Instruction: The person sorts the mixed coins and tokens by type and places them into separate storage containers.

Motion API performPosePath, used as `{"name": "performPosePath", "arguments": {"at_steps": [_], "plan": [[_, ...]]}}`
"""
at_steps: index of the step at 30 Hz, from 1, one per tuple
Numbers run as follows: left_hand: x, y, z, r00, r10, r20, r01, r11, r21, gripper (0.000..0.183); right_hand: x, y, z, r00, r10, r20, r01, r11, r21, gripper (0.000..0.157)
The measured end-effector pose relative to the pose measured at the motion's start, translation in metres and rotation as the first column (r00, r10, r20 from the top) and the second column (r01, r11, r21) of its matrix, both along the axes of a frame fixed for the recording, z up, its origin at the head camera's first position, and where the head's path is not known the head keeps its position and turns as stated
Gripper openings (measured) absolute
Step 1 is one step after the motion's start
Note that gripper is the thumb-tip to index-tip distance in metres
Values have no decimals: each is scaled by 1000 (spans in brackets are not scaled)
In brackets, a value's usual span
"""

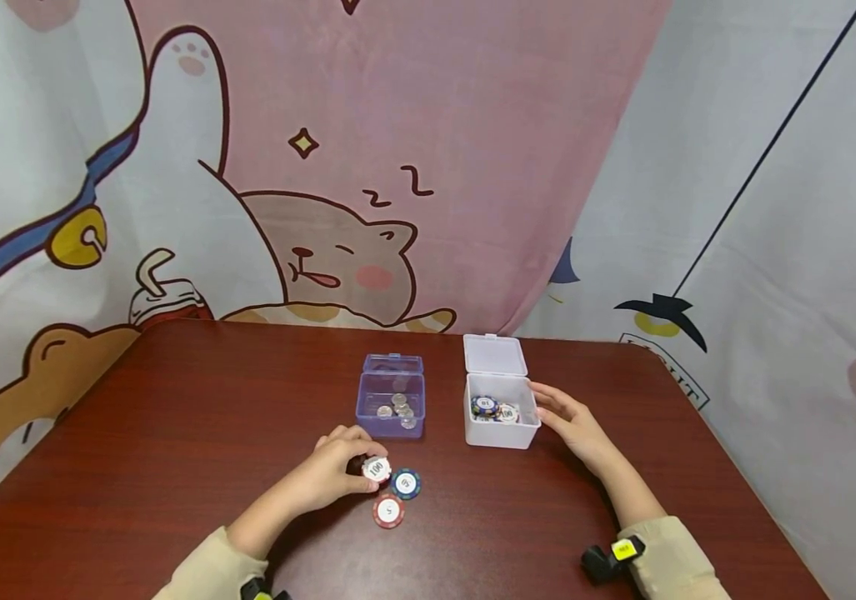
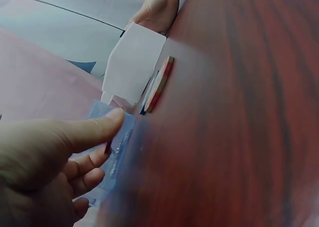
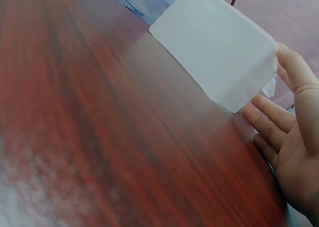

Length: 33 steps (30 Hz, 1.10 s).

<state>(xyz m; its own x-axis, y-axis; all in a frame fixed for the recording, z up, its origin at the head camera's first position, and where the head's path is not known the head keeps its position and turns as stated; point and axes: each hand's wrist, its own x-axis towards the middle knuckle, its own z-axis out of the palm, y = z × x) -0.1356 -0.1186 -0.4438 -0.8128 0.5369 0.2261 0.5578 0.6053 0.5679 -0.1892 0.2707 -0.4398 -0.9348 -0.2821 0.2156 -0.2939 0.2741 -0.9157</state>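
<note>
In the head view my left hand (image 1: 333,471) pinches a white poker chip (image 1: 376,469) marked 100 between thumb and fingers, low over the table. Close by lie a blue-green poker chip (image 1: 406,483) and a red poker chip (image 1: 388,510) marked 5. My right hand (image 1: 573,425) rests its fairly straight fingers against the right side of a white plastic box (image 1: 503,435) with its lid raised. Inside that box are several poker chips (image 1: 485,406). In the right wrist view, thumb and fingertips (image 3: 249,112) touch the white box's (image 3: 214,52) side.
A translucent blue box (image 1: 392,427) with its lid up stands left of the white box and holds several silver coins (image 1: 400,405). Both boxes stand on a dark red-brown wooden table (image 1: 210,400). A cartoon-printed cloth (image 1: 473,167) hangs behind the table's far edge.
</note>
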Motion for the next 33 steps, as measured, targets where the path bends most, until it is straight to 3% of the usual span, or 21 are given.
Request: {"name": "performPosePath", "arguments": {"at_steps": [9,22,33], "plan": [[5,3,14,997,9,-80,-9,1000,-1,37,-1,0,-1,1000,-3,2,3,1000,3,43],[8,25,27,995,-25,-94,29,999,41,38,0,0,0,1000,-3,8,3,1000,-1,44],[3,51,31,993,-35,-117,42,997,59,38,1,-1,1,1000,-7,11,7,1000,17,44]]}}
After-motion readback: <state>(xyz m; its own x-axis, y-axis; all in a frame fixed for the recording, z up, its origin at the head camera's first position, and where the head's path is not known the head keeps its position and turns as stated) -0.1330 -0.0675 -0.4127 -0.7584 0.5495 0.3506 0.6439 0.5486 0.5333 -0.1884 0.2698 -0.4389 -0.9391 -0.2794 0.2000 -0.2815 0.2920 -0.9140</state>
